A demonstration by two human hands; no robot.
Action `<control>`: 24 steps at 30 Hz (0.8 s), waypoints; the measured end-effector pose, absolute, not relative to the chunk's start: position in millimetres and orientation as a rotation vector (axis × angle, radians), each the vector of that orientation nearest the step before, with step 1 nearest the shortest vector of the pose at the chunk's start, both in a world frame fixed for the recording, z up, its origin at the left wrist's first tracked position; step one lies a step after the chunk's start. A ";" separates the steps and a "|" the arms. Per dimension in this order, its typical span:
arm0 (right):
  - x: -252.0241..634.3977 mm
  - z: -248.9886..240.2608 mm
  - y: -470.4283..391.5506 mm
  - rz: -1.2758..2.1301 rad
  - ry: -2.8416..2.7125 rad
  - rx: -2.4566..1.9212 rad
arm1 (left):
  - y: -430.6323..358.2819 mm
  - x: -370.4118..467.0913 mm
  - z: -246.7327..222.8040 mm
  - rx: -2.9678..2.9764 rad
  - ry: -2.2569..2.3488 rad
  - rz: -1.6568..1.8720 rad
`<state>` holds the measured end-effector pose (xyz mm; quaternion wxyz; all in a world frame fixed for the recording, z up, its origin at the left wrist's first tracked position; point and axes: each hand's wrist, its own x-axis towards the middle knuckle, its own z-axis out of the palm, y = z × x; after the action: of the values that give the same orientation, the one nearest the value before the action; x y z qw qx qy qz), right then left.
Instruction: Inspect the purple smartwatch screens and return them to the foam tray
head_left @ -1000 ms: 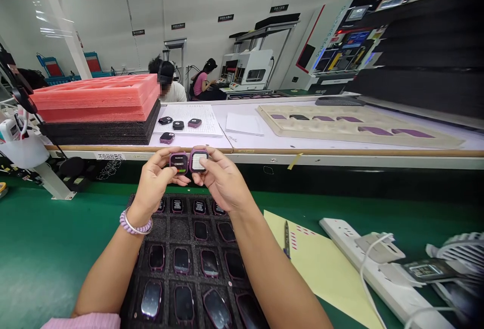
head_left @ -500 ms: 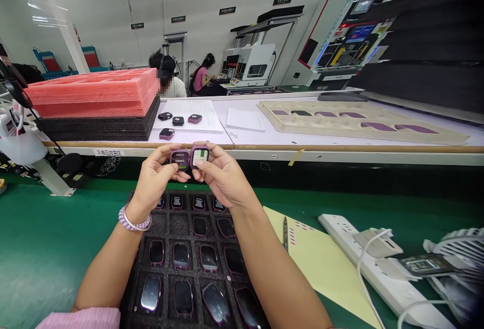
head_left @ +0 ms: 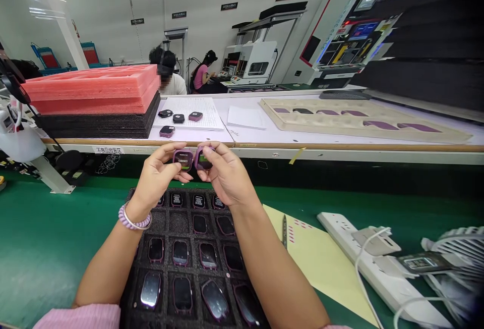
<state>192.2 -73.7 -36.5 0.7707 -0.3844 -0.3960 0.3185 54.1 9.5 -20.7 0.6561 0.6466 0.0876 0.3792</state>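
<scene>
Between the fingers and thumb of my left hand [head_left: 161, 177] is a purple-framed smartwatch body [head_left: 183, 160] with its screen lit and no strap. My right hand [head_left: 227, 175] grips a second purple smartwatch body [head_left: 203, 160], the thumb lying over part of its lit, greenish screen. The two watches are held up side by side, close together. Below them lies a black foam tray [head_left: 177, 223] with more watch bodies in its pockets; several in the far row show white text, while the nearer ones have dark screens. My forearms cover parts of the tray.
A white power strip [head_left: 378, 263] with chargers and cables lies right, beside a yellow sheet [head_left: 325, 263] and a pen [head_left: 285, 230]. The shelf ahead bears pink foam [head_left: 94, 89], several watches on paper [head_left: 204, 123], and a beige tray [head_left: 280, 126]. Two people sit beyond.
The right watch's screen has gone from a white and green picture to mostly dark with green, and my right thumb has shifted up on it. Both hands stay close together.
</scene>
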 end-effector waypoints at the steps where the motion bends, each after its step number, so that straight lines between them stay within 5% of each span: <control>1: 192.1 -36.6 -73.9 0.690 -0.856 -0.832 | 9.3 54.1 -20.7 1.465 0.196 0.859; 24: 188.7 -31.0 -77.0 0.729 -0.849 -0.829 | 10.1 53.7 -20.3 1.440 0.188 0.876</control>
<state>188.7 -77.0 -31.0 0.7672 -0.3818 -0.3912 0.3356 53.7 10.1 -20.3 0.6614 0.6369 0.0831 0.3873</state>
